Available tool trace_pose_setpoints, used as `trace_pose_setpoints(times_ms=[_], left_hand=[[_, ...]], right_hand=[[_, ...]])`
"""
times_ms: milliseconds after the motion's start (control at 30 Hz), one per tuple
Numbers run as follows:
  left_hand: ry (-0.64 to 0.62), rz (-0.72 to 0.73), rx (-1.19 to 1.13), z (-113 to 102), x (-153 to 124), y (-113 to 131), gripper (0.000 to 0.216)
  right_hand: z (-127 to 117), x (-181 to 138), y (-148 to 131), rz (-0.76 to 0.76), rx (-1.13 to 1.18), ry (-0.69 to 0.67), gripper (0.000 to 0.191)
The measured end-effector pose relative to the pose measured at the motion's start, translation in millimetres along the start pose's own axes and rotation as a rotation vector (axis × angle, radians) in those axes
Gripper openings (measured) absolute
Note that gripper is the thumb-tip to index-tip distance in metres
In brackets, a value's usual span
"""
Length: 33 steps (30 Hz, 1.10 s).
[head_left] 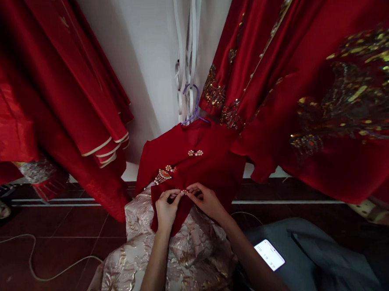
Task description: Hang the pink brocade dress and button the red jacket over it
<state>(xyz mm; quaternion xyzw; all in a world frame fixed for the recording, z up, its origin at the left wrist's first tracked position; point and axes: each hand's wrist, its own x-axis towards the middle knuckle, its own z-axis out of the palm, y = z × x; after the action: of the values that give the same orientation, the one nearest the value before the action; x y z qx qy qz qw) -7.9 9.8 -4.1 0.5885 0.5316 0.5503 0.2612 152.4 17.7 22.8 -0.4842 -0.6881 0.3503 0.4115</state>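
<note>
Red top [168, 145] on purple hanger [197, 105], left hand [166, 206] and right hand [207, 200] pinching beaded clasp [184, 192], sequinned garment [349, 96] alongside, phone [269, 255] nearby

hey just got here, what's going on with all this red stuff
A person's left hand and right hand are pinching a small beaded ornament at the lower part of a red garment. The garment is on a purple hanger, with a beaded clasp near its neckline. Shiny patterned fabric lies under its lower part. A lit phone is off to the right.
</note>
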Motion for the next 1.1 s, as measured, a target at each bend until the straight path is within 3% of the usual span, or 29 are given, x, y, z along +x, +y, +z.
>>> trace_pose_setpoints(times_ms=[200,700,800,900,1000,1100], left_hand=[[-0.004,-0.031,-0.016,2,-1,-3,0.021],[-0.037,-0.018,-0.053,0,-1,7,0.024],[-0.064,-0.068,-0.191,-2,5,11,0.026],[0.026,-0.188,-0.376,-1,23,12,0.029],[0.086,-0.335,-0.594,2,44,16,0.031],[0.012,-0.462,-0.848,7,56,25,0.030]], right_hand=[[-1,1,2,-0.004,-0.005,-0.024,0.020],[11,-1,-3,0.067,0.008,0.126,0.018],[9,1,0,0.090,0.056,0.152,0.018],[3,2,1,0.118,0.143,0.113,0.018],[-7,1,-4,0.187,0.278,-0.016,0.015],[-19,-3,-14,0.230,0.370,-0.155,0.012]])
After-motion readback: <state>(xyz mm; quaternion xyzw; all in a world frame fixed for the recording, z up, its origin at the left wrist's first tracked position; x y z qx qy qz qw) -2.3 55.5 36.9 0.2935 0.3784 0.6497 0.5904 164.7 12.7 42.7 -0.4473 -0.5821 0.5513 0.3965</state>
